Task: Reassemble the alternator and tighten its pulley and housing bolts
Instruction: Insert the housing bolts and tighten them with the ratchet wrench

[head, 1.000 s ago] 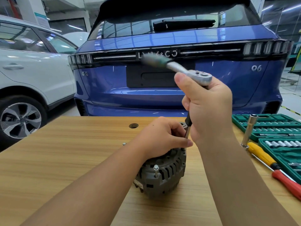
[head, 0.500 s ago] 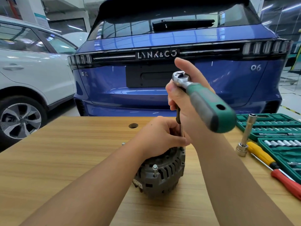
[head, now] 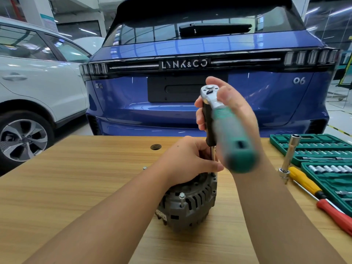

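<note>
Since half a second earlier, ratchet wrench (head: 224, 121) handle swung nearer, blurred. Head view: right hand (head: 234, 109) grasped the ratchet head atop a vertical extension; left hand (head: 188, 159) gripped the alternator (head: 188, 204), upright at table (head: 76, 187) centre. Housing closed; one near bolt (head: 182, 197) stood proud. Judged: housing bolts mid-tightening, pulley hidden.

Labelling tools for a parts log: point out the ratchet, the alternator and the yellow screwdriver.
ratchet (head: 210, 92): head view, on its silver head.
alternator (head: 192, 204): head view, on the slotted grey housing.
yellow screwdriver (head: 304, 181): head view, on its yellow handle.
</note>
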{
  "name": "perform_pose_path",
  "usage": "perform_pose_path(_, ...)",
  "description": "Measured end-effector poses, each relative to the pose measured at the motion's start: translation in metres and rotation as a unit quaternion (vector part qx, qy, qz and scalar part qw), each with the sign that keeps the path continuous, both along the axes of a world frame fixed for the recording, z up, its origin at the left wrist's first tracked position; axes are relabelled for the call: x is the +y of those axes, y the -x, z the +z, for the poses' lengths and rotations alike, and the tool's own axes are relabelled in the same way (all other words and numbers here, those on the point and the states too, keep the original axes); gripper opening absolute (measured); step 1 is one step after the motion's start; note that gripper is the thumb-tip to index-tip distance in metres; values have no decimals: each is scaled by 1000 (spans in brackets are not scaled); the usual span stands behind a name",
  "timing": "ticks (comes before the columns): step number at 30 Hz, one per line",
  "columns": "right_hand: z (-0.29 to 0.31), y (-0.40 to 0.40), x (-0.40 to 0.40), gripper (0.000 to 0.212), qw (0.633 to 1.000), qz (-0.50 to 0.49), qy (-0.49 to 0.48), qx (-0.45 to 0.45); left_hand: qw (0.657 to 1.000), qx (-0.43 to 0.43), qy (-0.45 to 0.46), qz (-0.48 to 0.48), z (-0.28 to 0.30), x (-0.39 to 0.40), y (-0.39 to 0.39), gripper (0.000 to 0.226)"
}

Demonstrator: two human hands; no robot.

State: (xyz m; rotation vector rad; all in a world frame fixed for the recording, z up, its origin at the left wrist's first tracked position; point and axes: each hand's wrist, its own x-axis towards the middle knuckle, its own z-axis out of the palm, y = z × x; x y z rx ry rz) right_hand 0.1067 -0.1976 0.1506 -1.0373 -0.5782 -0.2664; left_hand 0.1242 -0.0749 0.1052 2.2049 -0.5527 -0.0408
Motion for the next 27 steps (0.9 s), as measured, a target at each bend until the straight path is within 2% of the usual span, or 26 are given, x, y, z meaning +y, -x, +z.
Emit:
perform_pose_path(3, -2, 2, -2, 33, 990, -140, -3, -10, 999, -18, -48, 5, -1, -1, -4, 15)
perform_pose_path(5, -2, -1, -7, 22, 982, -185, -18, 19, 998, -28, -60, 3, -1, -2, -5, 14)
perform_pose_path(7, 1, -2, -14, 13, 987, -151, -22, 41, 998, -33, -60, 5, -1, -2, -6, 14)
perform_pose_path(9, 1, -2, -19, 5, 996, -92, -7, 19, 998, -35, -59, 7, -1, -1, -6, 13)
perform_pose_path(12, -2, 0, -10, 31, 990, -103, 49, -88, 999, -30, -44, 4, -2, 0, -5, 12)
perform_pose_path(14, -6, 0, -2, 40, 980, -122, 74, -141, 999, -31, -34, -1, -2, 0, -4, 10)
perform_pose_path(17, -8, -1, 0, 48, 979, -115, 80, -146, 999, -18, -30, 0, -3, 0, -5, 12)
perform_pose_path(20, -11, -3, -2, 50, 983, -109, 63, -135, 999, -15, -46, 5, -5, 0, -8, 26)
perform_pose_path(24, -11, -5, -6, 47, 996, -1, 10, -92, 996, -67, -60, 7, -7, 2, -10, 36)
perform_pose_path(27, -10, -3, -4, 44, 997, -27, 33, -61, 997, -48, -62, 17, -7, 4, -9, 51)
